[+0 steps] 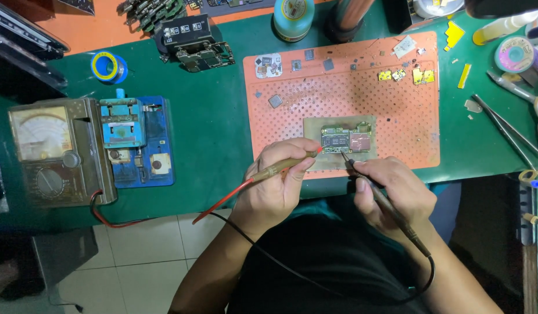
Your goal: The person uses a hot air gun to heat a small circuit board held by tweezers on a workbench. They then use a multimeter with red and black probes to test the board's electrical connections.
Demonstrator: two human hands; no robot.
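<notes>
While I stood by the bench, the left hand (276,185) had its fingers clamped round a red probe (283,167) — long axis running low-left to upper-right, tip pointing up-right at the left edge of a small green circuit board (345,140). The right hand (395,189) was pinched shut on a black probe (378,196), which slanted the other way, lower-right to upper-left, with its tip aimed up-left and touching the board's lower edge near the middle. So both tips met at the board from opposite sides.

That board lay flat on a tan pad (313,129), long side running left-right, and the pad sat near the front edge of an orange perforated mat (292,99) on the green table (217,128). Red and black leads trailed back from the probes — the red one ran off left to an analog multimeter (57,152) at the table's left end. Just beside the meter sat a blue holder jig (138,142), and a roll of blue-and-yellow tape (108,65) lay behind it. Tweezers (504,129) were well off to the right.
</notes>
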